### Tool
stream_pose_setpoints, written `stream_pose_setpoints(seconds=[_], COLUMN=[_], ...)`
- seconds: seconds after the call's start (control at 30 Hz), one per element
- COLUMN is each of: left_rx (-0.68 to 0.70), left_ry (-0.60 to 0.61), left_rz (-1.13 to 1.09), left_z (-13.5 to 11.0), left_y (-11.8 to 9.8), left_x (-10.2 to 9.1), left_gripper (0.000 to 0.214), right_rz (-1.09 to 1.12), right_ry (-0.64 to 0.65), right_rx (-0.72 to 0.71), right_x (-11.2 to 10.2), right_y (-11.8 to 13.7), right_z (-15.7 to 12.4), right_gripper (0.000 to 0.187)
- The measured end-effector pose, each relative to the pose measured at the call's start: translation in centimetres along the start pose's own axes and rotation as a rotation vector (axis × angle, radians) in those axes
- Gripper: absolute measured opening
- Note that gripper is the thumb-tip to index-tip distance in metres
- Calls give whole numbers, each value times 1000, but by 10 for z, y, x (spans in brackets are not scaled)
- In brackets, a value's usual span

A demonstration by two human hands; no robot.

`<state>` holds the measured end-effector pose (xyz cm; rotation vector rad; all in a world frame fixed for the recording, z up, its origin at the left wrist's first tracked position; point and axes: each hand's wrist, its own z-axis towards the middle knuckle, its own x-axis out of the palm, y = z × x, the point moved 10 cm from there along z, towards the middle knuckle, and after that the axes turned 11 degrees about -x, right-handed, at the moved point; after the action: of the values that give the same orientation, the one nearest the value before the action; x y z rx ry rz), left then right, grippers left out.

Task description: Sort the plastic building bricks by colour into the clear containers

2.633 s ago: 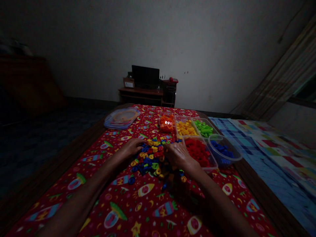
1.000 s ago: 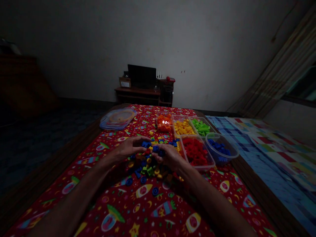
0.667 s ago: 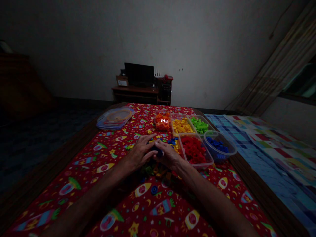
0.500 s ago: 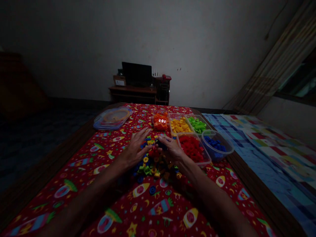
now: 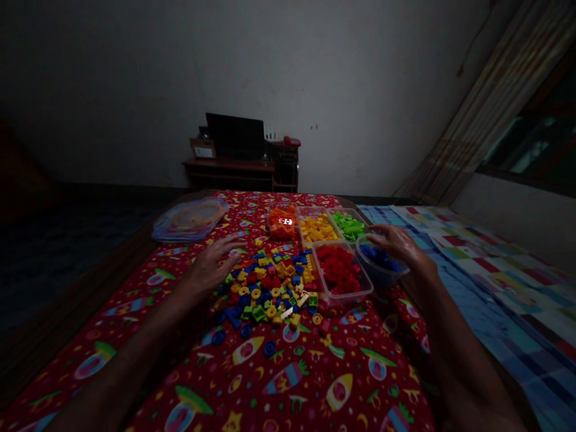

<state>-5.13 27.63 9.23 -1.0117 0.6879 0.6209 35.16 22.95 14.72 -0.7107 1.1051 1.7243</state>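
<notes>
A heap of small mixed-colour plastic pieces point(image 5: 270, 291) lies in the middle of a red patterned cloth point(image 5: 310, 372). My left hand point(image 5: 211, 267) rests at the heap's left edge with its fingers spread and flat. My right hand point(image 5: 398, 245) hovers over the round clear bowl of blue pieces point(image 5: 380, 264), fingers loosely spread; whether anything is in them is hidden in the dim light. Beside the bowl stands a clear tub of red pieces point(image 5: 339, 273).
Behind the heap stand tubs of orange point(image 5: 281, 221), yellow point(image 5: 317, 228) and green pieces point(image 5: 348, 225). Stacked clear lids point(image 5: 189, 217) lie at the back left. A chequered blue cloth point(image 5: 486, 264) covers the surface to the right. A dark desk with a screen point(image 5: 236, 150) stands by the wall.
My right hand has left the heap and swung right to above the blue bowl. My left hand has opened and slid to the heap's left edge. The view has shifted right.
</notes>
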Motion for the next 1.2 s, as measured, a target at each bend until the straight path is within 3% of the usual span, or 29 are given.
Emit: stream_pose_setpoints(seconds=[0.1,0.2,0.3,0.4,0.5,0.6,0.73,0.9,1.03,1.13,1.2], left_rx=[-22,-35,-9,28,-1,-29,-9,-26,23,77,100], left_ry=[67,172,281,325,363,378,440,571,547,472,458], left_rz=[-27,-35,30,120,187,236,241,266,247,204,164], left_z=[-2,-6,-11,-13,-13,-14,-25,-47,-44,-37,-36], left_y=[2,4,9,18,33,36,10,-11,-14,-17,-15], left_x=[10,28,49,61,64,55,45,62,69,65,65], left_gripper=[50,49,46,49,53,43,26,12,7,14,21], right_rz=[196,349,235,-24,-165,-192,-113,220,364,395,401], right_ry=[-64,22,227,325,280,278,184,179,185,264,319], right_rx=[-96,-235,-423,-513,-611,-695,-748,-768,-688,-626,-660], right_x=[10,46,96,130,144,162,170,157,146,155,164], right_y=[33,92,152,178,189,188,181,176,177,189,202], right_z=[3,0,-18,-38,-54,-68,-76,-72,-54,-52,-62], right_gripper=[28,26,18,19,23,26,41,41,33,25,24])
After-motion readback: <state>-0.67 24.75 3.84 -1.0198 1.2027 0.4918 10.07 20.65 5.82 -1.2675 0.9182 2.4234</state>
